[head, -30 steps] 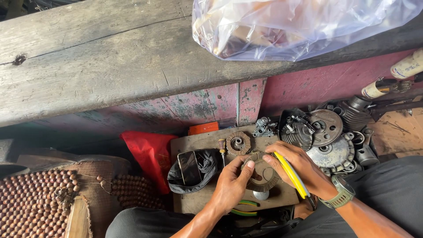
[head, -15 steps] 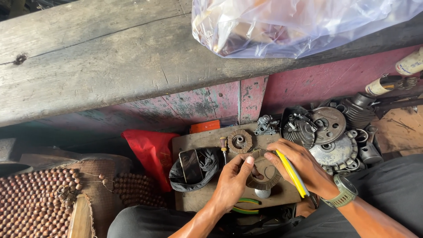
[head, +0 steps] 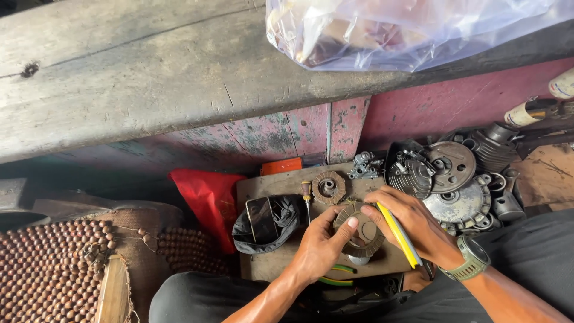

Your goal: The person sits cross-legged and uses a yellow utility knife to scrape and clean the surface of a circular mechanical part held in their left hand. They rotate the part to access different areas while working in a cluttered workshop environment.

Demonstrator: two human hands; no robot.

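both hands (head: 371,236) pinch the stator (head: 360,234), right also gripping a yellow tool (head: 399,234). a slip could gouge the windings or knock it off the board (head: 281,185).

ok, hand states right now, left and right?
Left hand: closed on the round toothed metal part, thumb on top.
Right hand: holding a yellow-handled tool, fingertips on the same part.

Clear plastic bag (head: 412,33) on wooden bench (head: 149,78)
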